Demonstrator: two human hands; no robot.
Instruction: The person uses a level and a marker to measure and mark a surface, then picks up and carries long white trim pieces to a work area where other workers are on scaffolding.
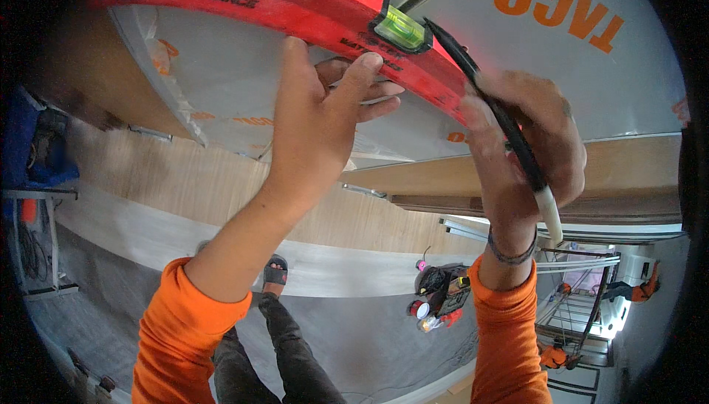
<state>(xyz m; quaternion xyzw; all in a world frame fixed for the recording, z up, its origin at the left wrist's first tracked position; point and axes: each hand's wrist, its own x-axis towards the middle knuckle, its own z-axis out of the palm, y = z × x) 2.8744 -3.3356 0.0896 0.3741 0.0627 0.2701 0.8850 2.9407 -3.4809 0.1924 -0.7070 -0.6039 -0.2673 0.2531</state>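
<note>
A long red spirit level (292,9) with a green bubble vial (401,30) lies across the grey printed panel (221,57), its outline bent by the lens. My left hand (321,108) supports the level from its lower edge, thumb tip against its face and some fingers curled below it. In my right hand (528,134) is a slim black pencil (521,145) with a white end. The pencil's pointed tip is up beside the vial. Fingers of that hand also touch or nearly touch the level's right end; blur hides exactly how.
Under the panel runs a wood-toned floor (221,182) with a pale border. Tools and a black bag (443,289) lie on the grey floor. At left, a blue crate (44,138) sits on a metal stand (52,241). People in orange (642,289) are near scaffolding at far right.
</note>
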